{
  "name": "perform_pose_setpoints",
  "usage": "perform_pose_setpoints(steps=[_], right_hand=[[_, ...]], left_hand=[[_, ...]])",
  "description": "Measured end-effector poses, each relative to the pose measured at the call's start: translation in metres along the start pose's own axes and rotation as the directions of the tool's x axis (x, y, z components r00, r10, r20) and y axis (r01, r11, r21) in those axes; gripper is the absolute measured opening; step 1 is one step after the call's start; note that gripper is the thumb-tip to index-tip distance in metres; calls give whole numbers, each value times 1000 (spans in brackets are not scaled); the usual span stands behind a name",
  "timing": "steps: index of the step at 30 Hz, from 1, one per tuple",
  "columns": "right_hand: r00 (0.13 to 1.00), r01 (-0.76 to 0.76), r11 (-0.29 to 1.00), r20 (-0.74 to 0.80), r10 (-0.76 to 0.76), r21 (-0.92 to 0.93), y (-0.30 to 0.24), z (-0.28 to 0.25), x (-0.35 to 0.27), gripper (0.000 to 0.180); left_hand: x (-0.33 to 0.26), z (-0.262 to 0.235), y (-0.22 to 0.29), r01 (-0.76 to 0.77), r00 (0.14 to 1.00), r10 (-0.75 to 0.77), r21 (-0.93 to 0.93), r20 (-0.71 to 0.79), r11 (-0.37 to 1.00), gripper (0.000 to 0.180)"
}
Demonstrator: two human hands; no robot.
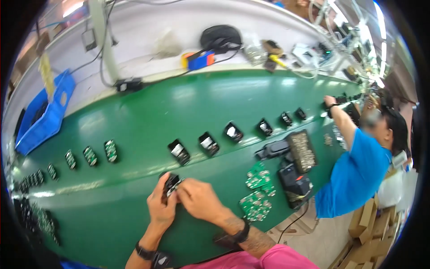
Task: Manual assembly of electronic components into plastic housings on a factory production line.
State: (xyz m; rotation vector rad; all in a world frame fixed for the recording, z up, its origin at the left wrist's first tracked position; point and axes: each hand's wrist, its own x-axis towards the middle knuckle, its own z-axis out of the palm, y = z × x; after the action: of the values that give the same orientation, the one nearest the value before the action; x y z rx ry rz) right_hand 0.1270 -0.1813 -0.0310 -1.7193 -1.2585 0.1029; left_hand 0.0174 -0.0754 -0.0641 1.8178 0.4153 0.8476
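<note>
Counts on the green belt [134,125]. Black housings with pale inserts in the row, apart from the one in hand: six, from the nearest [179,152] to the farthest [301,113]. Green circuit boards in a loose pile [257,190]: number unclear, they overlap. Blue bin [49,112]: one. Small green-faced parts at left [90,156]: three distinct; further ones blurred.

A green conveyor belt [148,112] carries a row of black modules [208,143] and small circuit boards [89,156]. More green boards [257,177] lie near a black tool [293,181]. A blue bin [42,121] stands at left; a co-worker in a blue shirt [354,175] reaches across the belt
</note>
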Motion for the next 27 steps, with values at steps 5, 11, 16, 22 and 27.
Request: perform_pose_setpoints(steps=[5,11,16,22,27], right_hand=[[981,-190,978,-27,194,89,11,-11,-7,12],[938,-326,939,-89,336,107,5,-16,1,17],[878,-458,739,122,463,494,2,-31,5,18],[924,-340,689,90,373,640,8,-17,0,19],[841,-498,489,262,474,716,13,-20,1,20]], left_hand=[[3,12,-7,24,998,-20,-61,63,998,51],[6,4,-5,298,954,-239,-504,180,811,60],[11,-2,-2,278,953,-181,-467,242,840,71],[13,0,4,341,940,-301,-459,161,820,72],[10,-1,-7,327,943,-262,-419,208,847,64]])
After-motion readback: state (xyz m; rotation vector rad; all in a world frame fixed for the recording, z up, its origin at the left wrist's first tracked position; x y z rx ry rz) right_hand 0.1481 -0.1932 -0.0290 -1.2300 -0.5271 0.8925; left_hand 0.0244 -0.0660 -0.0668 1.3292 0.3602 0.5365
